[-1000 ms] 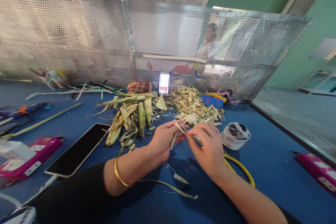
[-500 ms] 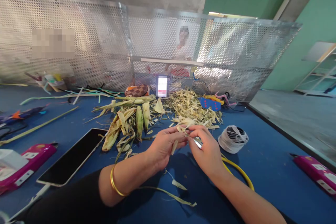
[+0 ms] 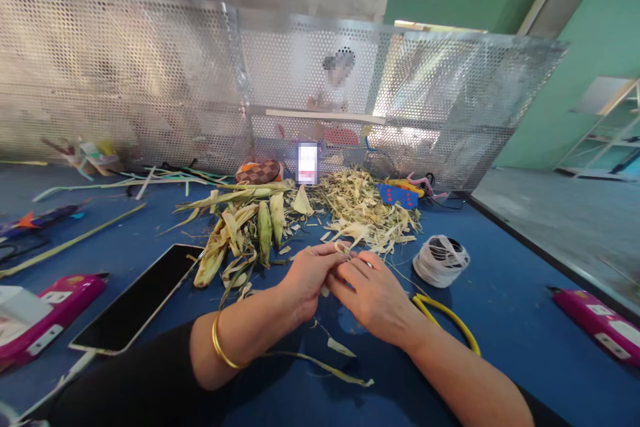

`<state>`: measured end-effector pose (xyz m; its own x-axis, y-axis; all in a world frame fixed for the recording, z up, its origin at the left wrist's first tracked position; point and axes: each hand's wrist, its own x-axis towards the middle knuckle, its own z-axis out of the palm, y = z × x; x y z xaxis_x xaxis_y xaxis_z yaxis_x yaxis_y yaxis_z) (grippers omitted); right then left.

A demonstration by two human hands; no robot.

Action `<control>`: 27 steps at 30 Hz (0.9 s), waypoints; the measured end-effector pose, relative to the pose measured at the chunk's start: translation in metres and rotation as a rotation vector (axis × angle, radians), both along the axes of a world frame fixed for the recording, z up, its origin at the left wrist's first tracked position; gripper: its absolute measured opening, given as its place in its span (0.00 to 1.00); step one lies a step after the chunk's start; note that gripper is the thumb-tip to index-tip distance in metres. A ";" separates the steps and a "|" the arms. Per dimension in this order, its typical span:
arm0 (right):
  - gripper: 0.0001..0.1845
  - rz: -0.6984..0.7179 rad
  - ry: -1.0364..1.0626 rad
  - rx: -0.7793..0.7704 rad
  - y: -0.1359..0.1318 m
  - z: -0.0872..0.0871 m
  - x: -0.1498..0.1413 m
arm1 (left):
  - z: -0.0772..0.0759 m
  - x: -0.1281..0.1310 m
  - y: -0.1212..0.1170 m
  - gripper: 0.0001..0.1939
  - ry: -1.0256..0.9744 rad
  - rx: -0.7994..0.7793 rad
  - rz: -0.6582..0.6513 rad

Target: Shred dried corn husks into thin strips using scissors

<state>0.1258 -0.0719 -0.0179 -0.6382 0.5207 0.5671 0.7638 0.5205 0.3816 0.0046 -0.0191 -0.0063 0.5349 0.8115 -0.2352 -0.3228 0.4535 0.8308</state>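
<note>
Husk strip (image 3: 341, 247) was at frame centre, a pale curl at the left hand's fingertips, above the worktop (image 3: 510, 280).

Left hand (image 3: 303, 283): forearm came in from lower left, angled up to the right, gold bangle (image 3: 218, 347) near the wrist. Thumb side up, fingers pointed right and closed on the husk strip, almost no gap.

Right hand (image 3: 375, 297): forearm came in from lower right, angled up to the left. Back of hand faced the camera, fingers bent inward and touching the left hand's. Small shiny bit (image 3: 370, 265) showed between its fingers, too small to identify. Fingertips mostly hidden, so can't tell how far they were open or whether they gripped the strip.

Around the hands: shredded husk heap (image 3: 360, 203) just beyond, upper centre; whole husks (image 3: 265, 233) left of it. White twine spool (image 3: 440, 263) right of the right hand, yellow loop (image 3: 457, 323) beside the right forearm. Loose husk piece (image 3: 341, 347) and long thin strip (image 3: 335, 370) lay below the hands, lower centre.

Farther out: dark-screened phone (image 3: 137, 303) at lower left, magenta power strip (image 3: 77, 290) beyond it at the left edge. Person (image 3: 337, 80) visible through the perforated screen (image 3: 175, 80), upper centre.
</note>
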 end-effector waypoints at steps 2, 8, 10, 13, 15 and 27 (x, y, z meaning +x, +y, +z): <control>0.13 0.021 0.104 0.000 0.000 -0.001 0.001 | 0.001 -0.001 0.000 0.10 0.014 0.007 -0.014; 0.06 -0.046 0.707 -0.070 0.001 0.002 0.009 | 0.004 -0.001 0.002 0.10 0.076 0.010 0.007; 0.06 -0.121 0.918 -0.140 0.004 -0.001 0.013 | 0.006 -0.001 0.002 0.09 0.110 0.017 -0.002; 0.09 -0.240 1.139 -0.321 0.011 -0.008 0.017 | 0.008 -0.002 0.001 0.09 0.128 0.022 -0.007; 0.10 -0.281 1.202 -0.421 0.014 -0.013 0.017 | 0.009 -0.002 0.001 0.09 0.138 0.032 -0.035; 0.10 -0.326 1.080 -0.409 0.007 -0.008 0.012 | 0.006 -0.001 0.002 0.03 0.181 0.027 -0.001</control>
